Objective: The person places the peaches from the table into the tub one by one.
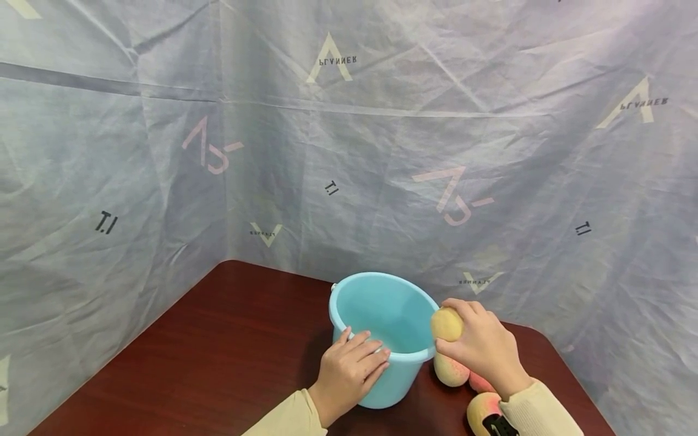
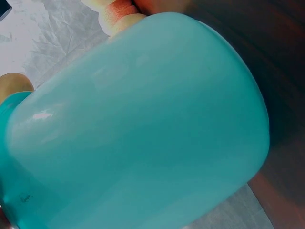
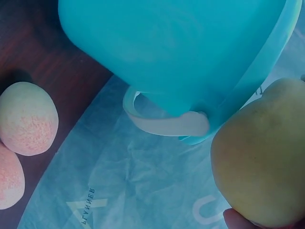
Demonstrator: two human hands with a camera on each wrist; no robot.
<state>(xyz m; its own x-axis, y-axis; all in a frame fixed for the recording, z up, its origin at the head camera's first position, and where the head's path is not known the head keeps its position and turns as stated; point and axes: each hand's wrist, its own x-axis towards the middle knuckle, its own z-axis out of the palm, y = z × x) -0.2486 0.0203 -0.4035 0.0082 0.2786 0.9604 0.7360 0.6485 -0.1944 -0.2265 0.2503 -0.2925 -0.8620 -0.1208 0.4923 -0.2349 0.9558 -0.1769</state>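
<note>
A light blue bucket (image 1: 389, 378) stands upright on the dark red table. My left hand (image 1: 349, 369) holds its near rim, with the fingers laid over the edge and the thumb hidden. Just outside the bucket's right rim, my right hand (image 1: 482, 339) grips a yellowish peach (image 1: 447, 324) between thumb and fingers, at about rim height. In the right wrist view this peach (image 3: 262, 152) appears large beside the rim, with one fingertip under it. The bucket's pale handle (image 3: 167, 125) hangs down on that side. The left wrist view is mostly filled by the bucket's outer wall (image 2: 143, 119).
Several pink-and-cream peaches lie right of the bucket, one close to its wall (image 1: 451, 370) and another peach (image 1: 480, 409) nearer, partly behind the right wrist's black strap (image 1: 498, 426). Grey printed cloth (image 1: 382, 151) hangs behind the table (image 1: 191, 363).
</note>
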